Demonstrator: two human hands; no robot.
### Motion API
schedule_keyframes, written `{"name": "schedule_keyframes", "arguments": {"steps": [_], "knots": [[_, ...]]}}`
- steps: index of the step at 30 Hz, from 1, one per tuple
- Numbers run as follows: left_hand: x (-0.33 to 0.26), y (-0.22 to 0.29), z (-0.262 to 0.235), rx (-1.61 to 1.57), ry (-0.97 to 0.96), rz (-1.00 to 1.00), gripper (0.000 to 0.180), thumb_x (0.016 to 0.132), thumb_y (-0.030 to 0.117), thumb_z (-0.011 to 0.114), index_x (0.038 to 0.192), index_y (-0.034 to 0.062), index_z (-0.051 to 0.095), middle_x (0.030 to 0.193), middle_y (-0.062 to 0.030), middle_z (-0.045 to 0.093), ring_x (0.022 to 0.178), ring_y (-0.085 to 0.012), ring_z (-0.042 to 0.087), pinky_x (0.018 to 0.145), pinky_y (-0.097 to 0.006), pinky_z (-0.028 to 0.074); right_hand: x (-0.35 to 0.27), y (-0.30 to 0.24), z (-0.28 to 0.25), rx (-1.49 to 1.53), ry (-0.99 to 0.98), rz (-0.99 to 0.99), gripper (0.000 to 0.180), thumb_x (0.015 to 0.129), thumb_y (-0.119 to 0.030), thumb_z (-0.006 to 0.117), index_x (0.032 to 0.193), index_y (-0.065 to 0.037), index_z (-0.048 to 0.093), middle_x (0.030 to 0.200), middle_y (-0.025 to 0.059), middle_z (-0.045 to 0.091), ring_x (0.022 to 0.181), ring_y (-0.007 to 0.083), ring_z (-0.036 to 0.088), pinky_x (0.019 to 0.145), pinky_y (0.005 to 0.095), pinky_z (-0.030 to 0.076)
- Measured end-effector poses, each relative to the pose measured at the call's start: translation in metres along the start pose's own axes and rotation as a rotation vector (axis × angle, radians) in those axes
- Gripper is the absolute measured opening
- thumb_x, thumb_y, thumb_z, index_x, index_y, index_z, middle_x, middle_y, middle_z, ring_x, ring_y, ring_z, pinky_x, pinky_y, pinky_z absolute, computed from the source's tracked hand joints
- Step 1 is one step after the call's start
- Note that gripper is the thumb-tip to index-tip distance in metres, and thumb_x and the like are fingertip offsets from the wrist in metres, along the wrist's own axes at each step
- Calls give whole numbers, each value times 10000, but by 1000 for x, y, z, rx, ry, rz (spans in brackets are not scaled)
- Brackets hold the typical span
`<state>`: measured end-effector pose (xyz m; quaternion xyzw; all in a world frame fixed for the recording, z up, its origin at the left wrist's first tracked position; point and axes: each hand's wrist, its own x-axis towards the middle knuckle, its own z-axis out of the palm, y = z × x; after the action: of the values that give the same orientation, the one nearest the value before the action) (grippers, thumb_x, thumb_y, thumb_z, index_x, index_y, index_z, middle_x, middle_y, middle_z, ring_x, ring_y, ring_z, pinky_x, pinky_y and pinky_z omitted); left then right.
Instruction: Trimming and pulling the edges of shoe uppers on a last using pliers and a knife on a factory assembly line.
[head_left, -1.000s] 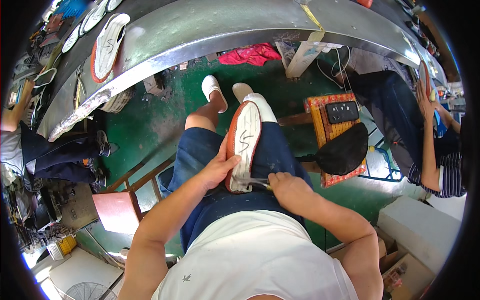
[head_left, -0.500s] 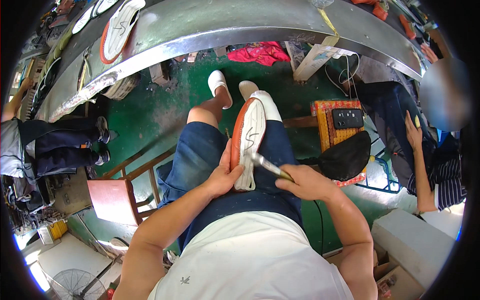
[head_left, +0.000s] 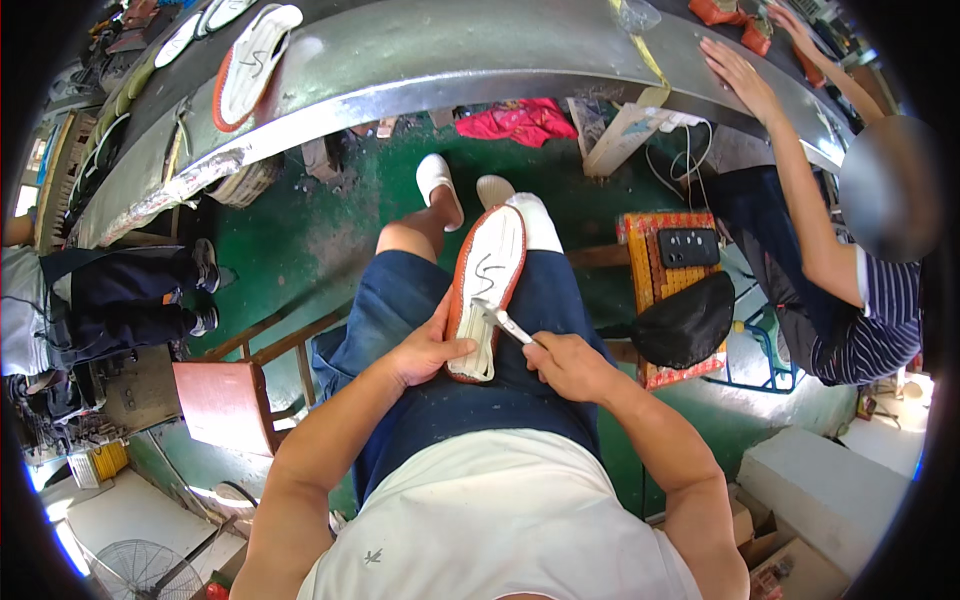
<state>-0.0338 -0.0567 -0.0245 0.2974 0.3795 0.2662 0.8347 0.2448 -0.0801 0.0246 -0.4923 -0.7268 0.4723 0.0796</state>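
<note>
An upturned shoe [head_left: 497, 248] lies along my thighs, its whitish underside facing up with a black hand-drawn squiggle and its orange-brown edge stitched all round. My left hand [head_left: 432, 352] is closed round the near left side of the shoe, thumb on top of the underside. In my right hand [head_left: 567, 364] is a hammer [head_left: 514, 327], gripped by its handle. The metal head of the hammer rests on or just over the shoe's underside, below the black mark; I cannot tell whether it touches.
Across the front runs a metal-edged bench [head_left: 450, 50] bearing a similar shoe [head_left: 256, 68]. A wooden chair [head_left: 228, 400] stands at left. On the right, a beaded seat [head_left: 650, 285] holds a phone [head_left: 690, 248] and a black cloth item [head_left: 685, 320]; beside it a co-worker's arm [head_left: 815, 215] reaches to the bench.
The hammer has come down and left onto the shoe, and its blur is gone. The shoe has turned flatter, underside up. The co-worker at right has raised an arm to the bench.
</note>
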Motion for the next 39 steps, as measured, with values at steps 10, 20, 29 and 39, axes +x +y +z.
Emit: {"name": "schedule_keyframes", "arguments": {"steps": [10, 20, 29, 39], "knots": [[-41, 154, 30, 39, 20, 476, 849, 952, 95, 671, 1643, 35, 182, 1592, -127, 420, 1459, -241, 415, 1209, -379, 315, -4, 50, 8, 859, -63, 236, 536, 1120, -451, 352, 1191, 22, 592, 973, 96, 694, 801, 175, 686, 694, 306, 540], [163, 474, 1, 477, 484, 438, 767, 953, 170, 690, 1611, 85, 305, 1474, -140, 552, 1213, -276, 648, 1039, -452, 519, 20, 81, 0, 963, -132, 379, 582, 1108, -518, 331, 1233, -20, 606, 1013, 76, 718, 829, 149, 696, 567, 257, 480], [285, 482, -87, 2469, 613, 299, 582, 1000, 329, 583, 1524, 112, 453, 1399, -190, 609, 1321, -389, 544, 1099, -506, 430, 25, 102, -20, 1055, -160, 451, 652, 1106, -531, 293, 1295, 37, 551, 1076, 137, 701, 850, 183, 695, 573, 253, 481], [122, 487, -91, 2238, 1377, 163, 980, 767, 403, 829, 1546, 46, 354, 1478, -241, 506, 1354, -377, 515, 1038, -487, 486, 33, 104, -27, 1088, -226, 452, 651, 1108, -531, 283, 1275, 34, 560, 1053, 133, 707, 853, 195, 712, 558, 254, 492]]}}
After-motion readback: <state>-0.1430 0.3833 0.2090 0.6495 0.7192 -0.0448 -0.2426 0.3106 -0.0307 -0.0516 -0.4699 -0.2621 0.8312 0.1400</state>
